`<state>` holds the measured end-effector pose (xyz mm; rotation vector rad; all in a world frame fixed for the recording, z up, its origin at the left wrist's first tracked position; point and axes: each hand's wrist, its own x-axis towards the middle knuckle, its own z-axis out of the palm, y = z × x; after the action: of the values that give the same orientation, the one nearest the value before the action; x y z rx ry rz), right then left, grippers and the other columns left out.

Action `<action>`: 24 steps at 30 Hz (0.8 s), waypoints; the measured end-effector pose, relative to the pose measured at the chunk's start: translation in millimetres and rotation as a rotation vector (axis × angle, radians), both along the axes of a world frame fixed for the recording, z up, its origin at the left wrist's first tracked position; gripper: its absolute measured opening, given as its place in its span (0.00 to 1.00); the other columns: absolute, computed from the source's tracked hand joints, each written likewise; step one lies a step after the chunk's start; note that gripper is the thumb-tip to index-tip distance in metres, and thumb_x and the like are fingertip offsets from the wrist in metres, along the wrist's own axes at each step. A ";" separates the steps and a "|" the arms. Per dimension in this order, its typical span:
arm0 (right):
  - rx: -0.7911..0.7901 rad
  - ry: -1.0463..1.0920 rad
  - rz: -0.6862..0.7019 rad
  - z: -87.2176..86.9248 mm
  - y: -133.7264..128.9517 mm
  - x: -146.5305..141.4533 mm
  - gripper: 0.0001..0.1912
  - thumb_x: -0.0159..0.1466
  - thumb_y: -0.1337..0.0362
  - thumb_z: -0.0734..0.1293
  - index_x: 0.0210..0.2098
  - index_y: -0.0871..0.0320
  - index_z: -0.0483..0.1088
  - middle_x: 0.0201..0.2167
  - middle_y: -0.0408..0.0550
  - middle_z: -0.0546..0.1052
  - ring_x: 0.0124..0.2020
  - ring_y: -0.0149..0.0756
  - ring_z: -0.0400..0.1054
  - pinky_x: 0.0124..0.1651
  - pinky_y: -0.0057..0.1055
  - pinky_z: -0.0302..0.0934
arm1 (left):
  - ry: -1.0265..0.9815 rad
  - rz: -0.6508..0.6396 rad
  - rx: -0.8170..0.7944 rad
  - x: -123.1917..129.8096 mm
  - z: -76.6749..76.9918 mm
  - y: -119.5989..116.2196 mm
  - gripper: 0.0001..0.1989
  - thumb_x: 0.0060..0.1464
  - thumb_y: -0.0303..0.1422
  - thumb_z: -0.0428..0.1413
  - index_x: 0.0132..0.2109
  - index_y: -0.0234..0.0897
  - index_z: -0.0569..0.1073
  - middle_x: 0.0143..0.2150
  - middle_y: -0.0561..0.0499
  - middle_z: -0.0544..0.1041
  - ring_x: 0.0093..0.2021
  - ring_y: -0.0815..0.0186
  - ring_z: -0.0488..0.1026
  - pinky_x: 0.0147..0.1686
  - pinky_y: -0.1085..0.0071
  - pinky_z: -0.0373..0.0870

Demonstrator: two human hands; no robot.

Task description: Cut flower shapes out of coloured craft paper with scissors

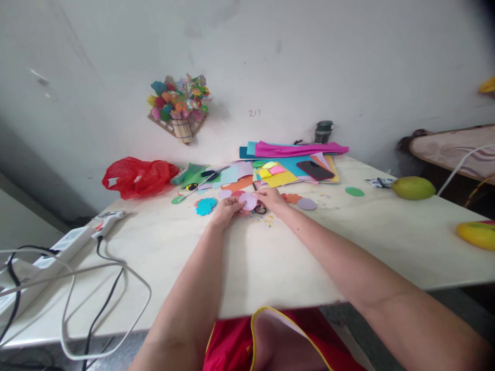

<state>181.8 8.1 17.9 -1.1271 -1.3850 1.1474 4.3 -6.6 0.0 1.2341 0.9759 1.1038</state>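
A light purple paper circle (247, 201) is held between both hands above the middle of the table. My left hand (229, 210) pinches its left edge, and my right hand (269, 199) grips the upper right edge with thumb and finger. Black scissor handles (260, 209) show just below my right hand; the blades are hidden. Blue scalloped paper shapes (206, 206) lie left of my left hand. To the right of my right hand rest an orange paper flower (294, 198) and another purple circle (307, 204). Small paper scraps (267, 221) are scattered beneath the hands.
Behind the hands lie stacked coloured sheets (286, 178), a phone (315, 170) and a magenta roll (301, 149). A red plastic bag (139, 178) sits at left, near a power strip (65, 250) with loose cables. A green mango (413, 187) is at right.
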 end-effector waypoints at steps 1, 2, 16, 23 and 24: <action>0.000 -0.002 0.002 -0.3 0.2 -0.1 0.09 0.60 0.70 0.69 0.24 0.61 0.78 0.17 0.41 0.71 0.17 0.27 0.62 0.20 0.23 0.58 | -0.010 0.001 -0.003 0.4 0.7 -0.7 0.19 0.39 0.39 0.73 0.32 0.33 0.75 0.25 0.49 0.79 0.24 0.66 0.76 0.29 0.72 0.74; 0.001 -0.004 0.004 -0.7 0.5 -0.3 0.09 0.61 0.70 0.69 0.24 0.61 0.78 0.17 0.41 0.71 0.18 0.27 0.62 0.20 0.23 0.57 | -0.018 0.004 -0.005 0.8 1.2 -1.4 0.18 0.40 0.38 0.72 0.32 0.32 0.75 0.26 0.48 0.80 0.25 0.66 0.77 0.29 0.72 0.74; -0.004 -0.045 -0.016 -2.2 2.5 -1.6 0.06 0.60 0.70 0.70 0.27 0.61 0.80 0.16 0.41 0.69 0.17 0.27 0.62 0.19 0.22 0.57 | -0.037 -0.005 -0.031 0.3 -1.0 -0.5 0.15 0.46 0.34 0.71 0.32 0.32 0.73 0.28 0.46 0.81 0.29 0.62 0.81 0.34 0.69 0.78; -0.023 -0.082 -0.060 2.0 -0.9 -1.9 0.09 0.61 0.71 0.69 0.25 0.61 0.77 0.14 0.39 0.68 0.16 0.26 0.59 0.19 0.22 0.55 | -0.062 -0.006 -0.036 2.6 2.1 -3.0 0.13 0.49 0.32 0.69 0.30 0.32 0.73 0.27 0.45 0.81 0.28 0.63 0.81 0.33 0.71 0.78; -0.021 -0.087 -0.063 2.0 -1.0 -1.8 0.09 0.61 0.71 0.69 0.25 0.61 0.77 0.14 0.39 0.68 0.16 0.26 0.59 0.19 0.22 0.54 | -0.066 -0.008 -0.036 2.7 2.3 -3.0 0.12 0.49 0.32 0.69 0.30 0.32 0.73 0.27 0.45 0.81 0.28 0.63 0.81 0.33 0.71 0.78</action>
<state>180.0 7.1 20.0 -1.2395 -1.3961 1.0807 7.0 -9.6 2.3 1.1646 0.9359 1.1092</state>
